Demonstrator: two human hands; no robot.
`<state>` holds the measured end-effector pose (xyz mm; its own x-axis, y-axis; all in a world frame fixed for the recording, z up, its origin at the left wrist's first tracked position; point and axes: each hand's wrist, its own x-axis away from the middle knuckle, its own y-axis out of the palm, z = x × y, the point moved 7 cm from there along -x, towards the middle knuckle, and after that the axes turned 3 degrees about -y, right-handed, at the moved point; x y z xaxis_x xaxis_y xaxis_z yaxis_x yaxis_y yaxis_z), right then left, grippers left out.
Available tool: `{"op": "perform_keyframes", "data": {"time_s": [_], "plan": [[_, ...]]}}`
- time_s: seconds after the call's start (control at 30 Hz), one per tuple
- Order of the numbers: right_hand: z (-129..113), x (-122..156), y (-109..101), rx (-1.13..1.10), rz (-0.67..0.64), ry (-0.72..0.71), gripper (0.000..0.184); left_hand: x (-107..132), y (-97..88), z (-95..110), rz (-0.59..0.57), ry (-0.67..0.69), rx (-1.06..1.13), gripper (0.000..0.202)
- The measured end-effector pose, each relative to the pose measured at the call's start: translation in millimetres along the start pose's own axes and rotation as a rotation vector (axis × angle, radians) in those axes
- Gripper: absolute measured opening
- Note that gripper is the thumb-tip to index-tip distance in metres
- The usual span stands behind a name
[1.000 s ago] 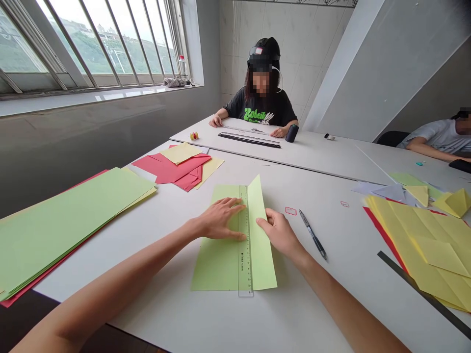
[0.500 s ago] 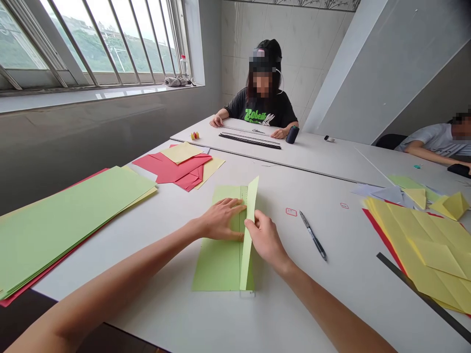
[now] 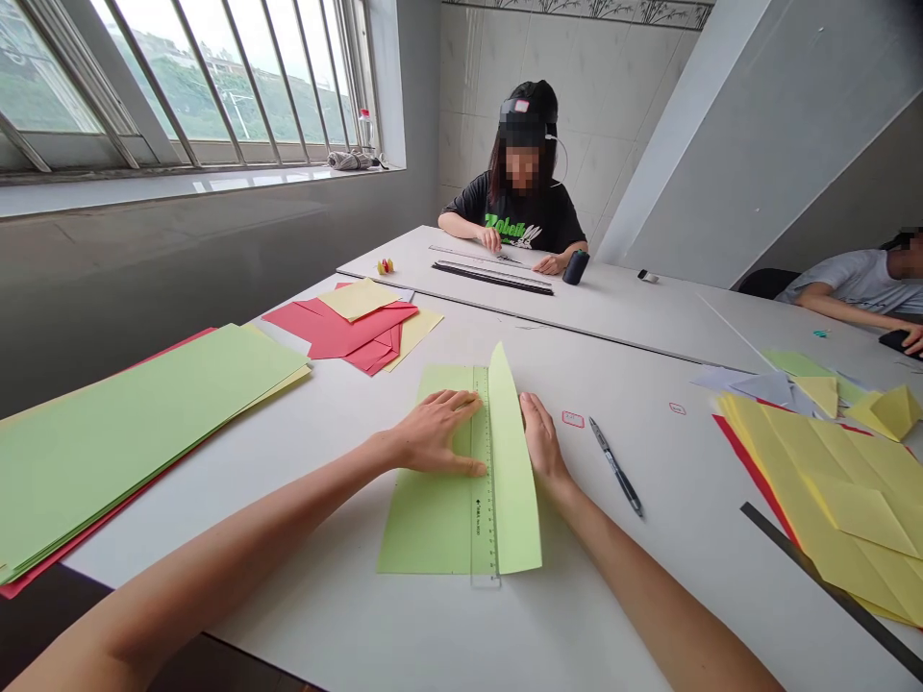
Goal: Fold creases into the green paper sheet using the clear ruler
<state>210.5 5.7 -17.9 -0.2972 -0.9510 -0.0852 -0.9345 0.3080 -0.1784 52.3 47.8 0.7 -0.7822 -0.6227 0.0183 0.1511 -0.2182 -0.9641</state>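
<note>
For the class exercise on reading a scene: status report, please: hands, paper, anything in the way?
Left hand flat on green sheet, fingertips at clear ruler. Right hand open against its raised flap. Pen lies apart, right.

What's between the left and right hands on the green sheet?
Head view: the clear ruler, with the left hand resting against it, and the raised flap of the green sheet, backed by the right hand.

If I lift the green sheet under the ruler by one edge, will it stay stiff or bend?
Probably floppy: the green sheet is thin, and its right strip bends up along the clear ruler beside the right hand. Likely very light, so it may slide on the smooth table unless the left hand presses it down.
</note>
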Motion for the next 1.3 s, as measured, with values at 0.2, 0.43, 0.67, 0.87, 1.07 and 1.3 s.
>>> {"op": "perform_keyframes", "data": {"time_s": [0.2,0.43,0.67,0.87,1.07,1.3], "plan": [[-11.5,14.9,20.2,0.041,-0.065,-0.063,0.041,0.0,-5.4,8.2,0.043,0.099,-0.019,0.038],[-24.2,16.6,27.5,0.198,-0.113,-0.226,0.030,0.4,-4.9,6.5,0.045,0.098,-0.024,0.028],[-6.2,-37.4,3.5,0.101,-0.044,-0.119,0.019,0.9,-0.4,-0.7,0.037,0.028,0.003,0.098],[-4.8,-48.7,28.7,0.162,-0.109,-0.219,0.015,1.2,-1.7,0.8,0.051,0.055,0.012,0.078],[-4.9,-46.0,46.3,0.272,-0.063,-0.266,0.030,0.9,-4.5,4.3,0.061,0.098,-0.021,0.027],[-4.3,-54.2,28.9,0.220,-0.087,-0.173,0.017,2.3,-3.1,1.8,0.046,0.053,0.004,0.070]]}}
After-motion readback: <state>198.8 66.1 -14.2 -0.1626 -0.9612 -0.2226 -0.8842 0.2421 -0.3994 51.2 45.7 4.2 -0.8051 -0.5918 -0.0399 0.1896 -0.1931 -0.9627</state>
